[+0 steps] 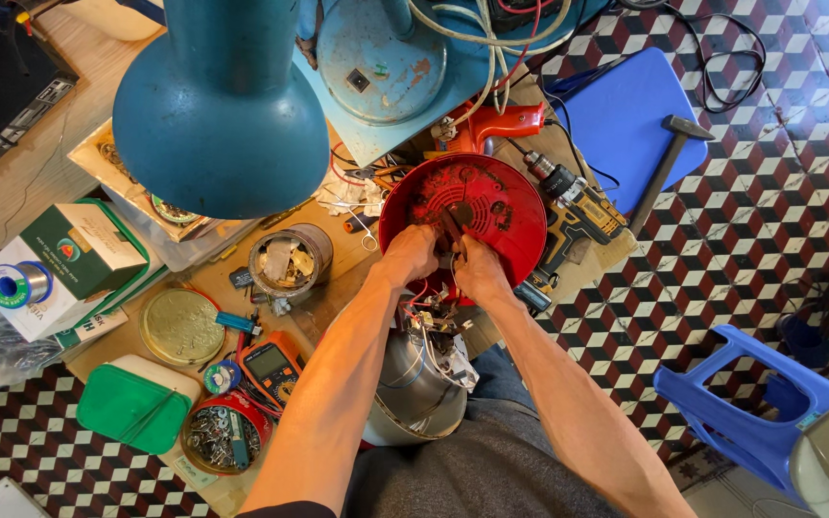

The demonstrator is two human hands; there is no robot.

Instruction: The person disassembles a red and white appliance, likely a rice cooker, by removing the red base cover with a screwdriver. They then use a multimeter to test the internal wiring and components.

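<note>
At frame centre, your left hand (412, 251) and right hand (477, 267) grip the near rim of the red base cover (491, 206), fingers curled closed, tilting it open so the wiring (431, 315) above the metal pot (421, 388) shows.

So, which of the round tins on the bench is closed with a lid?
The flat brass-coloured tin: its lid is on. The tin of screws and the metal tin of scraps are both open.
</note>
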